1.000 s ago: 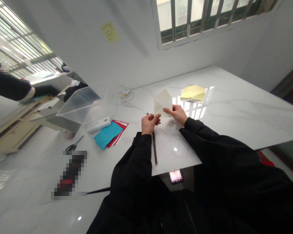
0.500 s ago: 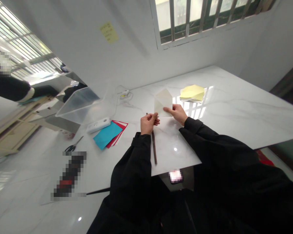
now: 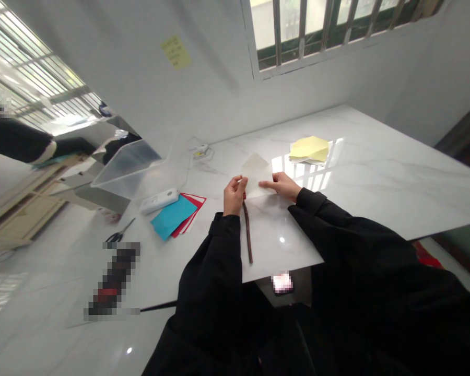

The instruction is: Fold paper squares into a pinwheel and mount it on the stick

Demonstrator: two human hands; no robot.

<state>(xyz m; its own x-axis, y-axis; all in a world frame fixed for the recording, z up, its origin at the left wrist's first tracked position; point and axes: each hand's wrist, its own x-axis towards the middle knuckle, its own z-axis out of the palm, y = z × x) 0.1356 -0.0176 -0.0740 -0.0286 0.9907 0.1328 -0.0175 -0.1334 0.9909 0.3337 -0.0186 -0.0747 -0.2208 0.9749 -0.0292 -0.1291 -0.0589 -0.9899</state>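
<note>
A folded cream paper sheet [image 3: 255, 172] lies low over the white marble table [image 3: 360, 177], its point aimed away from me. My left hand [image 3: 234, 196] pinches its left edge, and the fingers of my right hand [image 3: 280, 186] press on its lower right part. A thin dark brown stick [image 3: 248, 232] lies on the table below the paper, with its upper end beside my left hand. Black sleeves cover both my arms.
Yellow paper [image 3: 309, 149] lies at the far right of the table. Blue paper [image 3: 173, 215] and red paper [image 3: 188, 214] lie to the left, near a white device [image 3: 159, 200], scissors [image 3: 119, 234] and a clear plastic box [image 3: 127, 169]. A person [image 3: 15, 141] stands at far left.
The cream paper has dropped lower and flatter, with its point turned left. My left hand has moved onto its left edge, and the stick's upper end has swung toward the paper.
</note>
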